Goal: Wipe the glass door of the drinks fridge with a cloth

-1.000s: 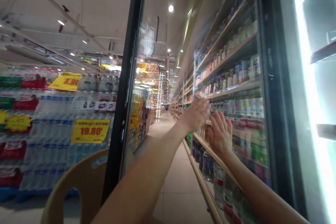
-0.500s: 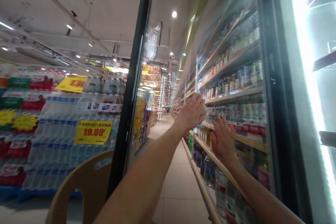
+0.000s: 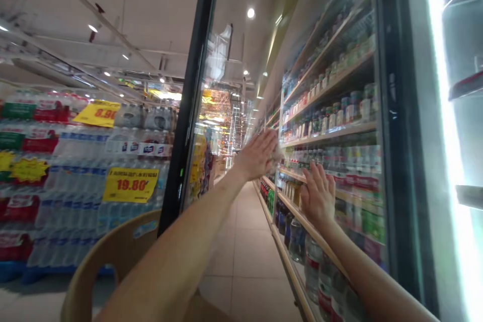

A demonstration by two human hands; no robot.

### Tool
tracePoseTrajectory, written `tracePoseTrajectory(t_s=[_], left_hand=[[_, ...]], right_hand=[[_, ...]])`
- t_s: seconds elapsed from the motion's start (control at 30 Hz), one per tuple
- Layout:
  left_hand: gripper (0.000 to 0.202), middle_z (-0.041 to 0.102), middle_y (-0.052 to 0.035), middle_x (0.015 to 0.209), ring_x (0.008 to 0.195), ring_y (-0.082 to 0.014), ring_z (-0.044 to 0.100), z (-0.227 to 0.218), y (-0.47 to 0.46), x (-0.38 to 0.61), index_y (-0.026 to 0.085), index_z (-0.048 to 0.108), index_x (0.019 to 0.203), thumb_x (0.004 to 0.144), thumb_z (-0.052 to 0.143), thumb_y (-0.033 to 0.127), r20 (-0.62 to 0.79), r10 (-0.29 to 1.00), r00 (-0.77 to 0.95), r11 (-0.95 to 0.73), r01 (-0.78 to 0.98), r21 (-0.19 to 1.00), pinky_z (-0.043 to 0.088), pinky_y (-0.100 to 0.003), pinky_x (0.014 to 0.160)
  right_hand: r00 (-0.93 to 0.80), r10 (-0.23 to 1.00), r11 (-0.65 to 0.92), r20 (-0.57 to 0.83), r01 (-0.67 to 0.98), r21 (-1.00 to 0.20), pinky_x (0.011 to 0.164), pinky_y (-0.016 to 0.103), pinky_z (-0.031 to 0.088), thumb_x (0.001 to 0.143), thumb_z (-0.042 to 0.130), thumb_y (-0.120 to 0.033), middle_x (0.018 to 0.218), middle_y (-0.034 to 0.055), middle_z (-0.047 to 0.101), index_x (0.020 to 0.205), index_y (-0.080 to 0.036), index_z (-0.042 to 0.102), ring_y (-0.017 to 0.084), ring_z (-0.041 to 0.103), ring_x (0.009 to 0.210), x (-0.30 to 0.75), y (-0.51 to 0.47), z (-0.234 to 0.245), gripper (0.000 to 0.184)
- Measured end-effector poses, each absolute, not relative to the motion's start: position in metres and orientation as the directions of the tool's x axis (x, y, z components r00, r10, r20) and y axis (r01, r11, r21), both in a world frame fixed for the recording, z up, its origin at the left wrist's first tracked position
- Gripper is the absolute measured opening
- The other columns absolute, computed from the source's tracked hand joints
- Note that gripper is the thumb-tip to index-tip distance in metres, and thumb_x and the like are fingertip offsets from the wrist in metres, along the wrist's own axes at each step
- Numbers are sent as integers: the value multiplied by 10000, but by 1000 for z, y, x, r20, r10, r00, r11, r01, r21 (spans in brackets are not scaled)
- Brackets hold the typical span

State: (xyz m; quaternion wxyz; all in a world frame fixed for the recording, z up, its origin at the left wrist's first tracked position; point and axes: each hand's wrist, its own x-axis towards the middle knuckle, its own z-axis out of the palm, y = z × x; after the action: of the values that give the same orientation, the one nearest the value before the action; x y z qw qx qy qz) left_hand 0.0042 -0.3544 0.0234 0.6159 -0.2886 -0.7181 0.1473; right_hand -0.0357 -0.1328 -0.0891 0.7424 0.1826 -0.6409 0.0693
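In front of me is a glass door with a dark frame [image 3: 188,95], and store shelves show in or through its pane. My left hand [image 3: 256,156] presses flattened against the glass with a crumpled whitish cloth [image 3: 277,157] under its fingers; whether it is cloth or tissue is hard to tell. Lower and to the right, my right hand [image 3: 319,193] is raised at the pane with its fingers spread, holding nothing. It seems to touch the glass.
A tan plastic chair [image 3: 81,266] stands at lower left, close to the door's edge. Behind it are stacked packs of bottled water [image 3: 71,181] with a yellow price sign [image 3: 130,185]. A bright light strip [image 3: 447,126] and cooler shelves [image 3: 468,85] lie at right.
My left hand has slid left across the glass with the cloth. My right hand stays at nearly the same place. The whole view has shifted slightly.
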Motion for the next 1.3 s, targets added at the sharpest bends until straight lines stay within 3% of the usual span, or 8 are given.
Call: tracePoseTrajectory(t_s=[0.17,0.33,0.4,0.6,0.8,1.03,1.2,1.3], left_hand=[[620,236,-207,1491,1404,-300,144,21,-398,6,38,255,1395,852,407,299,995,92,45,981,165,-99,179,-502,1130],[578,340,-138,1463,1409,-225,150,-41,-358,-2,97,293,1391,866,409,311,810,587,3,785,243,-570,210,-406,1136],[576,360,-115,1457,1403,-210,179,-54,-373,1,130,304,1395,860,418,310,769,638,-31,753,233,-615,192,-395,1142],[628,245,-225,1480,1405,-303,131,-62,-434,9,44,247,1408,845,418,262,996,79,44,990,111,-83,202,-509,1115],[546,424,-108,1416,1398,-217,190,-122,-375,6,107,351,1372,870,408,316,738,675,12,717,227,-660,192,-382,1138],[579,344,-200,1441,1407,-247,123,-118,-411,11,67,304,1385,851,431,250,978,199,62,975,93,-204,200,-467,1120],[511,370,-102,1447,1403,-216,157,-160,-340,6,104,417,1331,868,425,320,756,654,22,725,270,-634,166,-375,1143],[534,413,-98,1419,1392,-201,211,-170,-357,10,140,389,1359,860,443,322,759,651,-16,731,283,-621,136,-387,1151]], right_hand=[[147,-115,931,982,-328,158,1100,454,222,894,378,-270,1414,111,437,1387,-214,368,232,321,1358,-35,-136,-89,496],[175,-133,930,976,-319,184,1096,442,227,891,387,-264,1401,113,454,1361,-204,405,224,328,1353,-38,-135,-88,474],[163,-134,931,977,-318,181,1098,442,220,889,388,-265,1409,107,446,1364,-210,399,222,320,1357,-40,-135,-88,479],[129,-110,938,986,-315,146,1098,462,208,886,376,-283,1418,105,434,1360,-215,403,232,319,1358,-41,-137,-89,479],[119,-108,936,987,-322,142,1095,458,212,882,377,-291,1402,103,455,1349,-210,421,233,327,1352,-43,-136,-89,477],[122,-95,944,988,-304,128,1105,453,188,885,373,-322,1411,109,442,1338,-195,433,232,308,1362,-42,-139,-89,474],[108,-102,944,989,-304,131,1105,447,184,887,358,-306,1415,98,438,1352,-208,418,226,312,1360,-42,-137,-89,479],[108,-100,942,989,-310,129,1106,443,185,888,354,-301,1410,92,445,1349,-215,424,223,311,1360,-42,-136,-89,474]])
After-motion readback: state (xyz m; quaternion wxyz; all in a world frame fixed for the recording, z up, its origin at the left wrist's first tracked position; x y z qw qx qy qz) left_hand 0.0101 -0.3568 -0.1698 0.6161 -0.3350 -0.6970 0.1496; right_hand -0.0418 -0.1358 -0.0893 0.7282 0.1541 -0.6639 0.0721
